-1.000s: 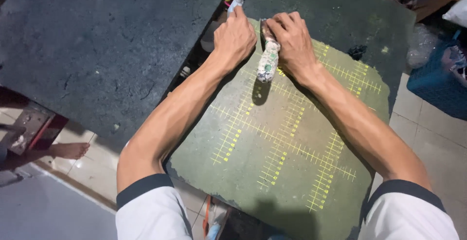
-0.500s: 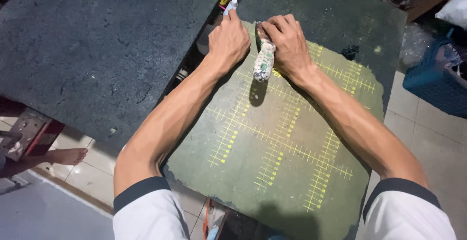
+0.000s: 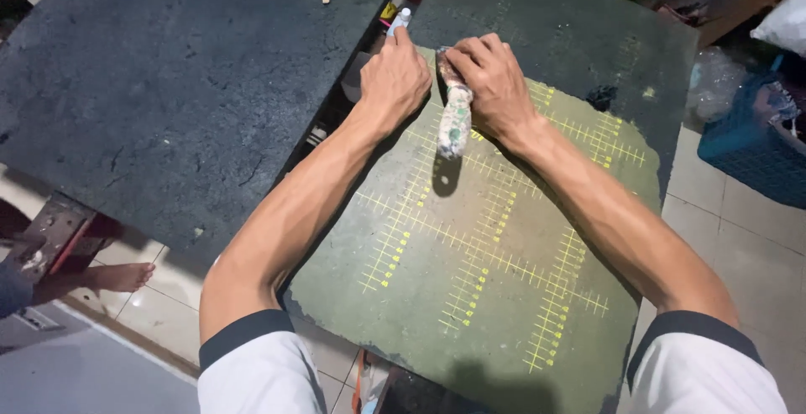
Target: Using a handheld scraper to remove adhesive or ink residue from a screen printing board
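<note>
Where the green pad (image 3: 470, 288) meets the gap: right hand (image 3: 495, 86) clamped on wrapped handle (image 3: 454, 120); left hand (image 3: 395, 78) perhaps closed.

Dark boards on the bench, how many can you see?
2: a plain dark board at left, and a green board with yellow ruler lines at right, under both hands. More may lie outside the view.

Paint-spattered whitish tool handle (image 3: 456, 120) gripped in the right hand (image 3: 495, 86), angled down toward the person, small white-tipped object (image 3: 401, 18) poking out beyond the left hand (image 3: 395, 78), green board with yellow grid lines (image 3: 487, 254) beneath both hands
</note>
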